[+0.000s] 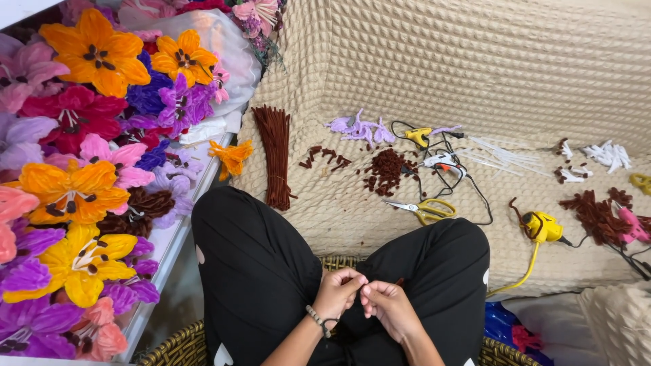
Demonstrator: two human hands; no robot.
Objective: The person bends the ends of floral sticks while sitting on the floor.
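Note:
My left hand [337,293] and my right hand [389,306] meet over my lap, between knees in black trousers. Their fingertips pinch a small dark brown piece of fuzzy wire [400,281] together; only a short tip of it shows above the right fingers. A beaded bracelet sits on my left wrist. On the beige textured cover ahead lie a bundle of brown fuzzy wires [275,156], a heap of cut brown bits [387,169] and yellow-handled scissors [424,209].
Many fuzzy-wire flowers [81,169] in orange, yellow, purple and pink fill a white shelf at left. Glue guns [541,227] with cables, purple petals [359,129] and white pieces [607,156] lie on the cover. I sit in a woven basket seat [180,346].

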